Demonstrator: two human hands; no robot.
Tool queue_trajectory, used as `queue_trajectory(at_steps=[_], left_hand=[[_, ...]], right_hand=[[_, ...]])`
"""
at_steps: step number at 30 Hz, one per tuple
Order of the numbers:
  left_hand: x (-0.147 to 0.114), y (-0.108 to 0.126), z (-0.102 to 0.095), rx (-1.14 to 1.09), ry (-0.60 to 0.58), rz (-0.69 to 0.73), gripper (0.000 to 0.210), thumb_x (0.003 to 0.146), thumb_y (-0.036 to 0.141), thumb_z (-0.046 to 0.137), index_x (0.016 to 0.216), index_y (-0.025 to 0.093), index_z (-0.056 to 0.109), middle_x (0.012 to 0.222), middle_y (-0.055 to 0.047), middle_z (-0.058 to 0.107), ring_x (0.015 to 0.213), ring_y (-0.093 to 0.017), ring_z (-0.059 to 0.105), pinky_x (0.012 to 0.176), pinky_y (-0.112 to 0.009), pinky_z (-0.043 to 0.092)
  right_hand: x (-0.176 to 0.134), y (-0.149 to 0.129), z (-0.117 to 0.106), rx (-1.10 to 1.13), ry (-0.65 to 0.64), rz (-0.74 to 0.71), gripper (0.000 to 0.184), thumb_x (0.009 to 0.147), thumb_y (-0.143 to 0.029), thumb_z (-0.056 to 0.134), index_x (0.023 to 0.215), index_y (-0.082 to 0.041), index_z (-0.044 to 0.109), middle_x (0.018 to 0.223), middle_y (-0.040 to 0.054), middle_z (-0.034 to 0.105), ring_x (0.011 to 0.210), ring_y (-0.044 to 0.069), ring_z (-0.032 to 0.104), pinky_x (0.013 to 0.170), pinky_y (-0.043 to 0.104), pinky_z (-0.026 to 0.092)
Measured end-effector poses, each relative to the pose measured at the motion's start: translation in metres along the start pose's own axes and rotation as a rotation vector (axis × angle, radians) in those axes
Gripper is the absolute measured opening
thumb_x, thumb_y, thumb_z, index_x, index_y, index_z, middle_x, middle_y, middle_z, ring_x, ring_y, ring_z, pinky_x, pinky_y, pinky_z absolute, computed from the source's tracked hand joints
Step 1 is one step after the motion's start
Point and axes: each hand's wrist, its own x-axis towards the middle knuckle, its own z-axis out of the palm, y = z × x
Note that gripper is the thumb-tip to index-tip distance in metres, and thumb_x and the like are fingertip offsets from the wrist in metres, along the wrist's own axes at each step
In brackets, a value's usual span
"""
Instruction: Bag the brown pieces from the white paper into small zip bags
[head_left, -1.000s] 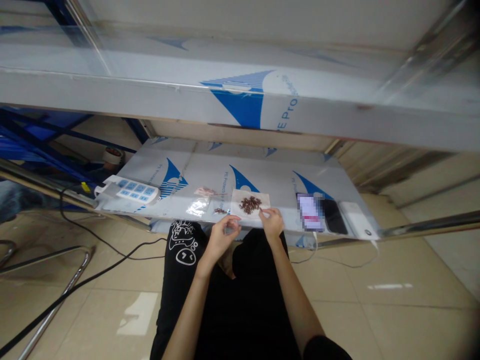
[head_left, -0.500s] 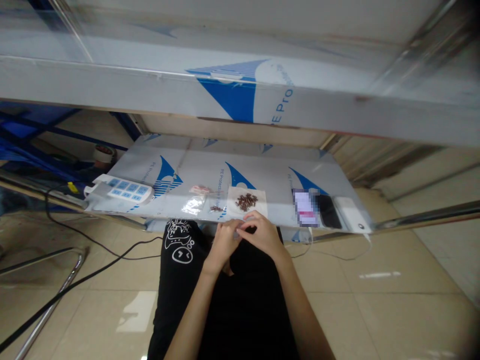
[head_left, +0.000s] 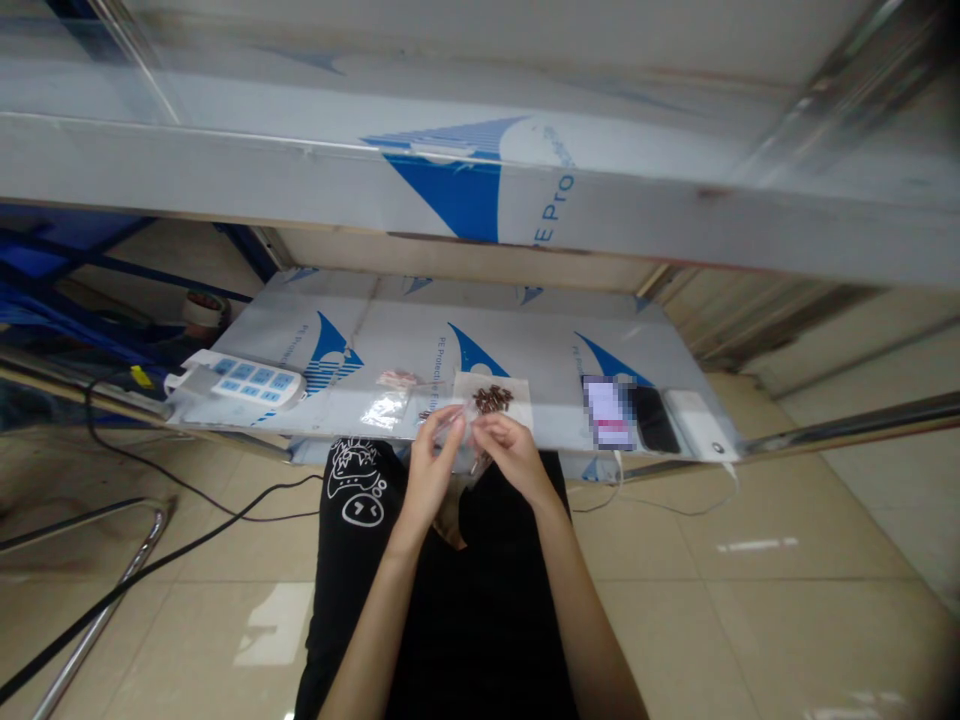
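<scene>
On my remote feed, the left hand [head_left: 436, 448] and right hand [head_left: 513, 452] pinch what looks like a clear bag [head_left: 470, 409] at the bench's [head_left: 555, 320] front edge, near the brown pieces [head_left: 493, 399], where a slipping fingertip could drop it.

1. Soft, fairly dim indoor light falls evenly over the lower shelf [head_left: 405, 310].
2. Reflected light makes a pale patch on the glossy floor [head_left: 247, 560] at lower left, a thin streak at lower right.
3. Glare whitens the plastic packet [head_left: 384, 408] left of centre.
4. The upper right corner darkens to black; wide-angle distortion bows the upper shelf [head_left: 285, 190].
5. Small brown pieces [head_left: 493, 399] look soft; pixelation covers the phone screen [head_left: 609, 412].
</scene>
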Motion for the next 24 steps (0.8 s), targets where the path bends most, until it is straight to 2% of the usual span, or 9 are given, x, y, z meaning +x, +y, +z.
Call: queue_trajectory(at_steps=[3,6,10,12,14,16,19,24], left_hand=[[0.001,-0.004,-0.002,0.121,0.081,0.126,0.022,0.079,0.039,0.056,0.084,0.018,0.061,0.082,-0.002,0.061,0.082,-0.016,0.056,0.078,-0.024,0.04],[0.001,-0.005,-0.004,0.179,0.015,0.2,0.028,0.086,0.04,0.044,0.074,0.018,0.056,0.075,-0.002,0.056,0.076,-0.014,0.052,0.075,-0.024,0.039],[-0.001,-0.006,-0.004,0.27,-0.145,0.204,0.033,0.088,0.04,0.038,0.071,0.018,0.054,0.074,-0.002,0.055,0.074,-0.015,0.051,0.073,-0.025,0.039],[-0.003,-0.006,-0.003,0.289,-0.16,0.188,0.032,0.088,0.04,0.037,0.073,0.018,0.054,0.076,-0.002,0.056,0.075,-0.015,0.052,0.073,-0.026,0.04],[-0.004,-0.007,-0.001,0.296,-0.116,0.165,0.031,0.089,0.039,0.036,0.075,0.019,0.054,0.075,-0.001,0.056,0.073,-0.014,0.052,0.071,-0.025,0.04],[-0.006,-0.006,0.001,0.296,-0.061,0.172,0.028,0.09,0.037,0.036,0.077,0.019,0.053,0.075,0.0,0.055,0.072,-0.013,0.051,0.069,-0.024,0.04],[-0.006,-0.005,0.003,0.29,0.013,0.268,0.022,0.089,0.032,0.041,0.079,0.018,0.054,0.08,-0.001,0.056,0.079,-0.014,0.053,0.076,-0.025,0.04],[-0.004,-0.006,0.001,0.315,0.088,0.393,0.016,0.086,0.026,0.046,0.076,0.017,0.056,0.085,-0.003,0.056,0.086,-0.015,0.053,0.082,-0.027,0.04]], right_hand=[[0.003,0.0,0.007,0.046,0.078,-0.021,0.023,0.073,-0.039,0.063,0.085,-0.021,0.058,0.071,0.0006,0.067,0.06,0.014,0.063,0.059,0.026,0.051],[0.001,-0.001,0.011,0.055,0.141,-0.008,0.026,0.073,-0.041,0.063,0.089,-0.02,0.059,0.072,0.0016,0.067,0.057,0.013,0.062,0.055,0.025,0.05],[-0.002,-0.003,0.017,0.064,0.326,-0.029,0.03,0.074,-0.043,0.061,0.088,-0.017,0.064,0.073,0.0033,0.068,0.056,0.013,0.061,0.05,0.023,0.047],[-0.003,-0.002,0.018,0.051,0.366,-0.041,0.029,0.072,-0.043,0.063,0.084,-0.017,0.067,0.072,0.0037,0.069,0.056,0.014,0.061,0.05,0.023,0.047],[-0.004,-0.001,0.018,0.03,0.393,-0.046,0.027,0.071,-0.042,0.063,0.081,-0.017,0.068,0.07,0.0035,0.069,0.056,0.015,0.062,0.051,0.024,0.048],[-0.005,-0.001,0.016,0.008,0.399,-0.041,0.027,0.072,-0.042,0.062,0.081,-0.017,0.068,0.07,0.0036,0.069,0.057,0.015,0.062,0.051,0.025,0.048],[-0.008,-0.002,0.013,-0.008,0.378,-0.018,0.029,0.073,-0.043,0.061,0.083,-0.017,0.068,0.071,0.0047,0.07,0.057,0.016,0.063,0.049,0.024,0.046],[-0.012,-0.004,0.009,0.013,0.256,0.045,0.028,0.075,-0.042,0.06,0.083,-0.017,0.066,0.078,0.0063,0.071,0.058,0.014,0.062,0.044,0.021,0.04]])
